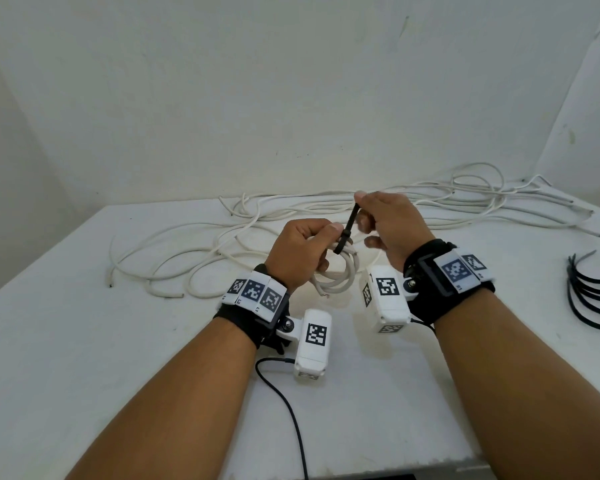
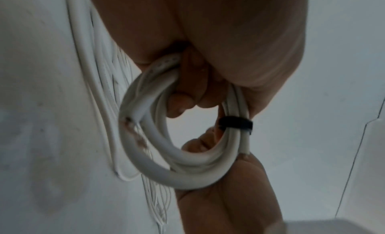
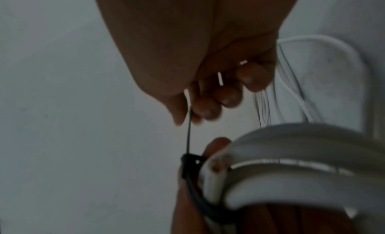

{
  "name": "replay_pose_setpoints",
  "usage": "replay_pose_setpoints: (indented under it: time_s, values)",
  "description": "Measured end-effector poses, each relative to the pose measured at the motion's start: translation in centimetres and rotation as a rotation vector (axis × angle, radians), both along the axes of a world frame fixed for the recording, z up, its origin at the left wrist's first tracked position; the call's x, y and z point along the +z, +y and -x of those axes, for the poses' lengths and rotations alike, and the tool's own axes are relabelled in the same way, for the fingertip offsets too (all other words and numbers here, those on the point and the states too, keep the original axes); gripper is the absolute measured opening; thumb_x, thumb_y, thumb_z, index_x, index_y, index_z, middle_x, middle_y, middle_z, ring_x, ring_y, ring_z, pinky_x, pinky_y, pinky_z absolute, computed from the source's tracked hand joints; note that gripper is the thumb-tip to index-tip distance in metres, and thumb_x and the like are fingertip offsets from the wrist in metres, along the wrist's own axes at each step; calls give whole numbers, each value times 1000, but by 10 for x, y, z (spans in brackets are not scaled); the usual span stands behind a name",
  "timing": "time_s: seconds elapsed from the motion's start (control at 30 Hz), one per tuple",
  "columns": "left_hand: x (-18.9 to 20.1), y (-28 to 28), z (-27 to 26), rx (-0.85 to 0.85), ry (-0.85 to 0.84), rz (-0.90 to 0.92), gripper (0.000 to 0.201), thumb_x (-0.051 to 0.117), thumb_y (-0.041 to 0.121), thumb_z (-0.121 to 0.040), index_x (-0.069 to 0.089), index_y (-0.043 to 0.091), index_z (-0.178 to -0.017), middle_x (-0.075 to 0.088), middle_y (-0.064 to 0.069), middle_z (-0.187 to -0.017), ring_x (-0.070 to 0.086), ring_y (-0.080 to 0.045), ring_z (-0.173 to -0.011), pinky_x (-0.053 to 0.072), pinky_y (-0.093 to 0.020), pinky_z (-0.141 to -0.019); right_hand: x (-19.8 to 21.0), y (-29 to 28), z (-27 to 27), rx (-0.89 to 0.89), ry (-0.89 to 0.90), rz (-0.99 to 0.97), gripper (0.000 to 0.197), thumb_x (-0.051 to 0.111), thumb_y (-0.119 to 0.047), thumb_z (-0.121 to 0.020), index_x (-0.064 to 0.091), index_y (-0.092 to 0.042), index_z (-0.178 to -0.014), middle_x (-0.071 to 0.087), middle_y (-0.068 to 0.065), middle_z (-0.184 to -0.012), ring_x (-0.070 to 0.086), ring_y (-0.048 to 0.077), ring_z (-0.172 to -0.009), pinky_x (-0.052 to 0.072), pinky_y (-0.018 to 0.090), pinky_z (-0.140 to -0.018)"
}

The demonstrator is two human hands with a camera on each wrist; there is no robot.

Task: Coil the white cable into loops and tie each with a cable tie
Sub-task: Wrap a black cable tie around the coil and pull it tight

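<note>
Step in hand: I was cinching a black cable tie round a small coil of white cable, held up above the middle of the tabletop.
Left hand: my fingers were curled round the coil, thumb pressing just beside the tie's head; in the left wrist view the band already sat snug across the bunched strands.
Right hand: thumb and forefinger pinched the tie's free tail, drawn up and away from the head; the other fingers were loosely curled, holding nothing.
Doing it well: I judged the pull should run straight in line with the head, the left thumb bracing against it so the loops stayed stacked.
Risk: a cut end poked out just past the band and might have slipped free.
Loose cable: strewn along the far edge.
Spare ties: piled at the right edge.
</note>
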State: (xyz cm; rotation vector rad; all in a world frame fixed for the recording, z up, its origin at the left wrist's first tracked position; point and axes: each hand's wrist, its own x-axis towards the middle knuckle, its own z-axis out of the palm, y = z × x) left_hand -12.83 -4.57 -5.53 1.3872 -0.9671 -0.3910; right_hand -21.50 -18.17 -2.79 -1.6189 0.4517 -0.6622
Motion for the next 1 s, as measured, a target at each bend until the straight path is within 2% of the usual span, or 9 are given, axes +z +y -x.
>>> replay_pose_setpoints:
  time_s: [0.07,0.13,0.3,0.4,0.47,0.57,0.77,0.9,1.0]
  values:
    - [0,1,0,30,29,23,29,53,15,-99,71,-5,-86,62,-3,-62,35,-8,-40,39,-27,-49,-2,5,-1,143,22,-51,27,55,-35,-99,64,-15,-83,47,-3,-58,42,12,-55,35,22,-49]
    - [0,2,0,18,54,21,26,54,15,-98,72,0,-87,60,-9,-66,34,-10,-42,38,-25,-48,-2,3,-1,177,5,-71,29,53,-32,-100,64,-13,-80,45,-4,-56,40,11,-53,32,21,-47]
    - [1,-2,4,-78,151,-16,27,54,22,-99,72,9,-84,36,9,-45,23,-11,-44,33,-25,-47,-1,-8,0,-9,-79,-70,30,55,-24,-100,62,-11,-73,44,-3,-54,35,10,-49,30,21,-45]
    - [3,-3,5,-32,170,-23,29,61,28,-94,70,10,-73,46,7,-49,27,-10,-43,32,-25,-47,-3,-1,-3,-49,-81,-72,29,56,-26,-99,62,-12,-74,47,-2,-56,38,11,-49,31,22,-45]
    - [3,0,2,5,184,-20,27,65,24,-92,68,8,-70,55,5,-53,30,-9,-42,31,-25,-47,-1,5,-4,48,-30,-130,28,59,-32,-96,65,-13,-77,50,-2,-59,42,10,-51,32,21,-44]
    - [6,5,-2,31,210,-21,22,65,19,-91,65,1,-77,50,6,-49,31,-8,-42,31,-24,-46,1,9,-5,188,53,-124,30,60,-37,-96,67,-13,-80,54,-2,-60,45,8,-50,36,19,-45]
    - [13,11,-3,-22,277,-82,23,63,18,-92,63,7,-72,51,5,-53,28,-9,-44,34,-21,-43,7,16,-15,131,18,-88,35,58,-29,-99,64,-9,-71,49,-4,-48,37,8,-43,29,21,-45]
    - [18,31,-7,-38,287,-119,24,59,20,-95,61,7,-75,45,10,-47,25,-7,-42,33,-20,-41,10,31,-20,169,53,-86,33,58,-27,-99,63,-9,-72,50,-3,-51,37,8,-43,30,18,-41]
    - [21,56,-16,-1,269,-131,27,59,25,-96,64,9,-75,41,9,-48,26,-6,-42,33,-19,-41,10,53,-30,189,103,-89,31,60,-30,-98,65,-8,-76,52,-2,-55,40,10,-46,33,21,-45]
